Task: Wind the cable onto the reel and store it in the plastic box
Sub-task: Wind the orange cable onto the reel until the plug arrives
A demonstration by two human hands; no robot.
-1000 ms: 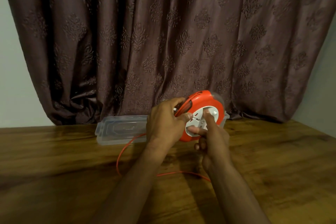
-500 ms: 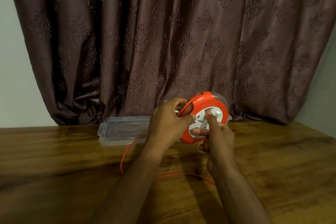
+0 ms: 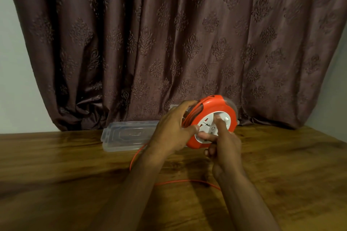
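Note:
An orange cable reel (image 3: 211, 106) with a white centre disc is held up above the wooden table (image 3: 56, 165). My left hand (image 3: 172, 129) grips the reel's left rim, thumb on the front face. My right hand (image 3: 222, 142) has its index finger and thumb on the white disc, the other fingers curled. A thin orange cable (image 3: 135, 157) runs from the reel down in a loop across the table, passing under my forearms. A clear plastic piece, lid or box (image 3: 127, 136), lies flat behind my left hand. More clear plastic (image 3: 231, 104) shows just behind the reel.
A dark patterned curtain (image 3: 178, 43) hangs close behind the table's far edge. Pale wall shows at both sides. The table's right edge slants off at the far right.
My right index finger has shifted slightly on the white disc while the left hand keeps its grip. The cable loop on the table looks about the same.

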